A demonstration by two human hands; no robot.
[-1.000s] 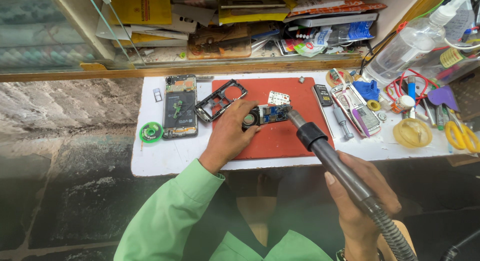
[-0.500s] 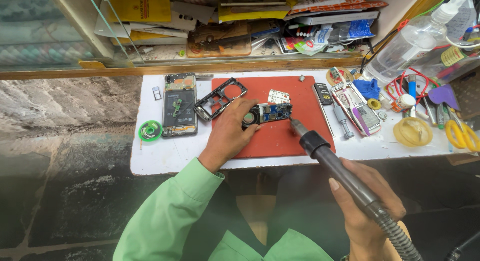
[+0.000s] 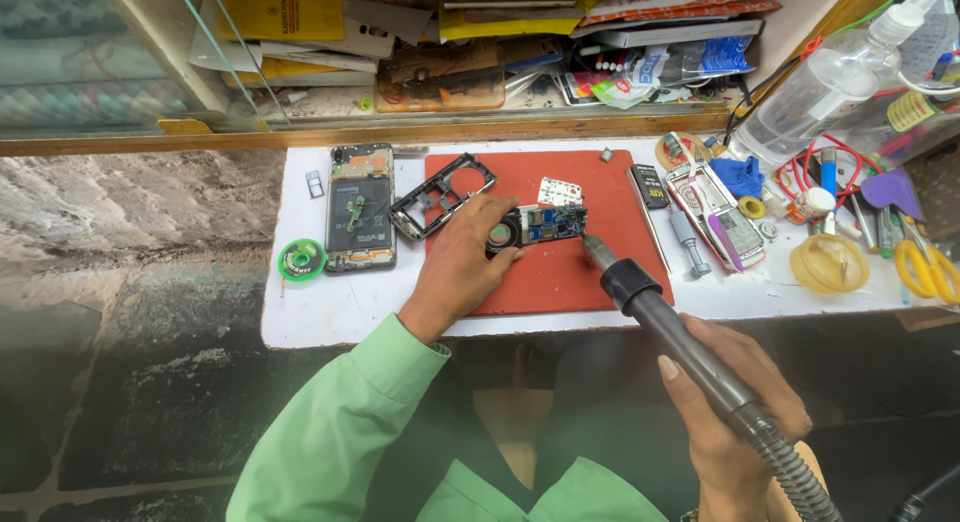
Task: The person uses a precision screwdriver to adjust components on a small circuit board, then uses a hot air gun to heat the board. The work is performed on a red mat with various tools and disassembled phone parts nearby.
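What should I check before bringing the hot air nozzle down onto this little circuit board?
1. Circuit board pinned down: ok, left hand presses its left end.
2. Board on the red mat: ok.
3. Hot air tool gripped: ok, right hand wraps the handle.
4. Nozzle tip aimed at board: ok, just off its right edge.
5. Left fingers away from the nozzle: ok, at the opposite end.
6. Air flowing, heat set: cannot tell.

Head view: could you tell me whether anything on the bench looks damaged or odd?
The phone left of the red mat lies with its back off, insides exposed; a bare phone frame sits askew over the mat's corner.
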